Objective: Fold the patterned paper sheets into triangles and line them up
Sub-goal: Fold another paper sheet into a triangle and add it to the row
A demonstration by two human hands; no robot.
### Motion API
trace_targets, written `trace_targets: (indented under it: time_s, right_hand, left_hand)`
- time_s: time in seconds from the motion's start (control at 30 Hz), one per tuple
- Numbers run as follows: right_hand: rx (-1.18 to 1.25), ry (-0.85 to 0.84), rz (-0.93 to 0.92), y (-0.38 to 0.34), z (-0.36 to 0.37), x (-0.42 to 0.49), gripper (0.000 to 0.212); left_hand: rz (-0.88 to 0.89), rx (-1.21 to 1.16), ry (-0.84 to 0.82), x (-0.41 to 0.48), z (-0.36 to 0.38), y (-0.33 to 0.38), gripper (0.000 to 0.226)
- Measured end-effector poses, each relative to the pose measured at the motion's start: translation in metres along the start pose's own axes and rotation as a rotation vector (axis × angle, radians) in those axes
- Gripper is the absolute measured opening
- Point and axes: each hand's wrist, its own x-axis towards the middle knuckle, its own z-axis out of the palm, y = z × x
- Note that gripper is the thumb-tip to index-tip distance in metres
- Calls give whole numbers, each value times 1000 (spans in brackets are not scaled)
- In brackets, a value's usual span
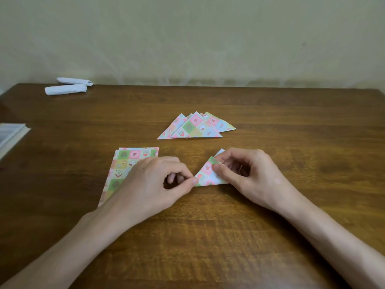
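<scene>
A patterned paper sheet [206, 174], half folded into a triangle, lies on the wooden table [208, 236] between my hands. My left hand [154, 182] pinches its left corner. My right hand [248, 174] pinches its upper part with thumb and fingers, and a white flap sticks up behind. A stack of flat patterned sheets [127, 163] lies to the left, partly under my left hand. Several folded triangles [198, 127] overlap in a row farther back.
Two white rolled paper pieces [66, 86] lie at the table's far left corner. A book or box edge [10, 134] shows at the left border. A pale wall stands behind the table.
</scene>
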Motion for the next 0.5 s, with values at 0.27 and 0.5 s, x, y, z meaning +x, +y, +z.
trace_targets:
  time_s: [0.27,0.5]
  right_hand:
    - [-116,145,-35,-1,11,-4,13]
    - [-158,146,-61,-2,11,-6,16]
  left_hand:
    - [17,82,91,-1,5,3,26]
    - [120,65,29,0,2,3,19]
